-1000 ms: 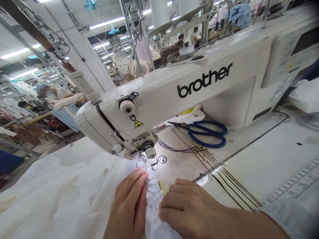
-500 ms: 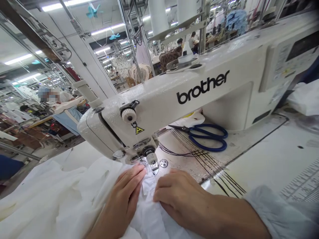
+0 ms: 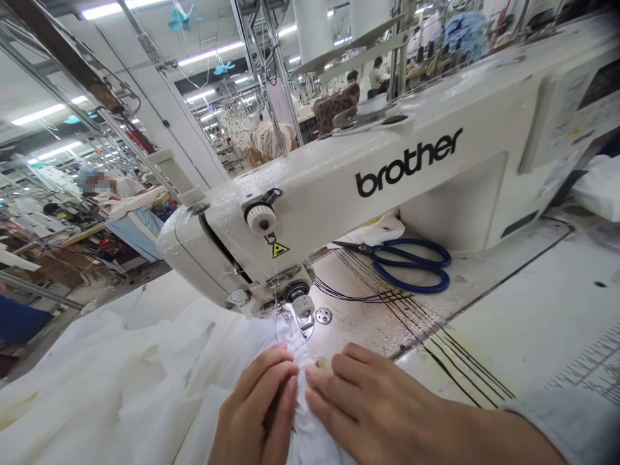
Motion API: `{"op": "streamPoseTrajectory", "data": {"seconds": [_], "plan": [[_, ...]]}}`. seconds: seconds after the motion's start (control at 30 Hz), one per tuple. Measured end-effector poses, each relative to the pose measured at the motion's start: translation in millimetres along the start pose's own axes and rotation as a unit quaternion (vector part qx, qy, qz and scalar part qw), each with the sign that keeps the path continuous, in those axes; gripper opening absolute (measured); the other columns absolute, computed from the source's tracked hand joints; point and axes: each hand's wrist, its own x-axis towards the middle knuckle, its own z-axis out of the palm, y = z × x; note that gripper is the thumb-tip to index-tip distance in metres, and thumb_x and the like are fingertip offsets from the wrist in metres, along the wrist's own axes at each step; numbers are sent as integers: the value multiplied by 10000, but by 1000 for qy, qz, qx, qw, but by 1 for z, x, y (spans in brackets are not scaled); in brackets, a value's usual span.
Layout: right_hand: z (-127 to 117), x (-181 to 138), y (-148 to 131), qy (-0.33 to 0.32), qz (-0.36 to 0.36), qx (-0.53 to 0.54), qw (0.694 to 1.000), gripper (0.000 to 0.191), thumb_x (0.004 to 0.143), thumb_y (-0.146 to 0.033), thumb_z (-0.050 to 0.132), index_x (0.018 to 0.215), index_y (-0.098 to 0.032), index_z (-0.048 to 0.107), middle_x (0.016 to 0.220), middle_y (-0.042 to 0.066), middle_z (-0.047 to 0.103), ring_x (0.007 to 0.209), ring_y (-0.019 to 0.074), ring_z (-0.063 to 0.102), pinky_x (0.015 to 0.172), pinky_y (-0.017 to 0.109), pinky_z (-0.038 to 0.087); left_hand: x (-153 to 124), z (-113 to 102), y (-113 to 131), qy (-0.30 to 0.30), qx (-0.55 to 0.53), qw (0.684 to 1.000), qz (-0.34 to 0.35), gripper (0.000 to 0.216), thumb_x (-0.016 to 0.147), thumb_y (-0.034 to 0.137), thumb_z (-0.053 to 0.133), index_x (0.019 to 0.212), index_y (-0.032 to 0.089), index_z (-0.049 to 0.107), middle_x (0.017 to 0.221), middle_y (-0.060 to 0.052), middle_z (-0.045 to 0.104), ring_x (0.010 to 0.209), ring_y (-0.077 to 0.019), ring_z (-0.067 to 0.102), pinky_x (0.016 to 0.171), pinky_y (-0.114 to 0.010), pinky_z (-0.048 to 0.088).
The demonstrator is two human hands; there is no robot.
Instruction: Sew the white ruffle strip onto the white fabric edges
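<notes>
White fabric (image 3: 145, 381) lies bunched over the left of the table, and a gathered strip of it (image 3: 304, 420) runs up to the needle area of the white sewing machine (image 3: 334, 194). My left hand (image 3: 261, 400) grips the strip's left edge with bent fingers. Opposite it, my right hand (image 3: 358, 400) pinches the right edge, its fingertips close to the left ones. A small yellowish bit (image 3: 323, 365) shows by my right index finger; what it is I cannot tell. Under the machine's head, the strip's far end sits near the presser foot, which is partly hidden.
Blue-handled scissors (image 3: 411, 263) lie under the machine's arm, beside dark lines (image 3: 411, 310) across the table. A white cloth (image 3: 378, 229) is behind them. A printed scale (image 3: 595, 361) marks the right side. Other people work at tables in the background.
Both hands have drawn back from the needle area towards me, and more of the gathered strip shows ahead of them. The view has shifted slightly, so the machine appears further right.
</notes>
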Motion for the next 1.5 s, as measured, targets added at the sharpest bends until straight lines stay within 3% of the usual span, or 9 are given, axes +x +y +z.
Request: {"op": "streamPoseTrajectory", "data": {"seconds": [0.2, 0.57, 0.7, 0.87, 1.0, 1.17, 1.3, 1.4, 1.5], "plan": [[1, -1, -3, -23, -30, -23, 999, 313, 897, 38, 430, 962, -124, 690, 915, 58, 697, 781, 183, 625, 667, 323, 457, -6, 4, -10, -16, 44, 997, 54, 295, 877, 159, 563, 1169, 188, 590, 1197, -91, 657, 1111, -176, 640, 957, -232, 529], [-2, -4, 0, -40, -7, 30, 999, 298, 888, 10, 452, 983, -127, 699, 910, 40, 697, 787, 193, 606, 717, 329, 466, 7, 0, -5, 26, 57, 990, 125, 249, 861, 124, 543, 1088, 166, 635, 1098, -74, 707, 1043, -171, 651, 922, -248, 530], [5, 3, 8, -52, 28, 65, 996, 211, 911, -35, 498, 970, -113, 684, 991, 58, 703, 832, 212, 601, 772, 349, 462, 15, -1, -20, -22, 64, 993, 100, 305, 889, 137, 536, 1178, 215, 597, 1175, -57, 677, 1106, -180, 615, 945, -295, 517], [18, 17, 17, -120, 54, 129, 983, 230, 892, -58, 547, 1105, -94, 625, 1079, 80, 668, 892, 220, 577, 825, 371, 452, 23, 4, -38, -28, 68, 995, 69, 303, 916, 150, 520, 1194, 247, 591, 1180, -38, 672, 1131, -185, 596, 970, -337, 495], [27, 17, 19, -103, 53, 127, 985, 150, 902, -49, 551, 1016, -89, 641, 1072, 82, 663, 837, 220, 562, 772, 382, 464, 26, 5, -39, -46, 51, 997, 45, 270, 927, 182, 501, 1167, 238, 612, 1197, -27, 668, 1150, -164, 590, 988, -300, 487], [20, 4, 22, -53, 79, 159, 983, 256, 874, -4, 544, 1079, -121, 643, 1111, 62, 671, 915, 224, 576, 840, 378, 463, 15, -28, -35, -132, 60, 989, -15, 308, 948, 328, 453, 1199, 247, 612, 1303, -36, 621, 1215, -198, 560, 1027, -354, 462], [-4, -10, 9, 77, 96, 201, 972, 216, 952, -77, 478, 1098, -91, 637, 1067, 88, 682, 935, 228, 584, 851, 369, 468, -14, -66, -33, -187, 91, 969, -133, 390, 896, 494, 501, 1232, 316, 587, 1323, -7, 602, 1219, -241, 554, 1022, -411, 449], [-17, -14, -14, 77, 80, 225, 968, 183, 968, -124, 496, 1053, -89, 655, 989, 96, 690, 876, 229, 597, 809, 372, 486, -27, -85, -28, -229, 106, 948, -192, 416, 866, 528, 525, 1202, 297, 605, 1105, -17, 697, 1016, -235, 649, 859, -362, 515], [-17, -5, -33, 18, 85, 258, 962, 171, 915, -101, 578, 1064, -86, 661, 1081, 123, 672, 981, 254, 599, 893, 394, 483, -30, -105, -19, -243, 125, 941, -199, 320, 898, 483, 472, 972, 254, 683, 743, 8, 686, 686, -192, 644, 635, -301, 482]]}}
